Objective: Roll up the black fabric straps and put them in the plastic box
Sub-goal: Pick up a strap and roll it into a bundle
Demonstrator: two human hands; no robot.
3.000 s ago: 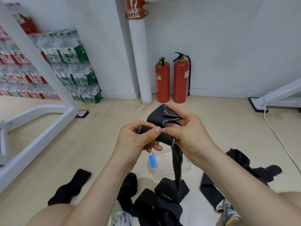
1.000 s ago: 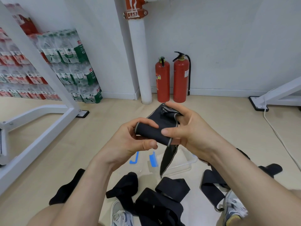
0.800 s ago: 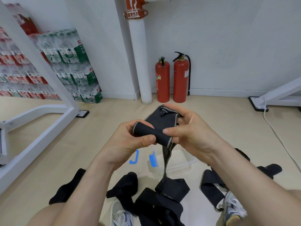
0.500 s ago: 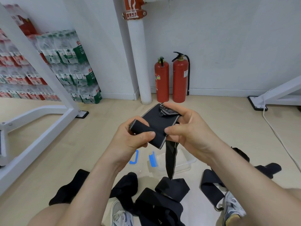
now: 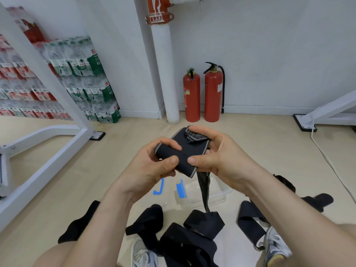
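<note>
While you are winding the black strap (image 5: 173,158) in mid-air, your left hand (image 5: 152,168) is pinching the rolled part between thumb and curled fingers, and your right hand (image 5: 219,157) is gripping the flat stretch just beyond the roll, with its fingertips curling over the bulky tab (image 5: 195,135) at the far end. If either thumb is easing off, the springy coil is likely going to unwind, and because the roll is sitting at a slant between your hands, its edges are risking sliding sideways into a cone. Below your grip the loose tail (image 5: 204,191) is dangling in front of the plastic box (image 5: 221,191) and reaching down towards the loose straps (image 5: 192,237) lying on the floor beneath your wrists; whether it is touching them I cannot tell, but it is liable to be snagging there and dragging the coil open
</note>
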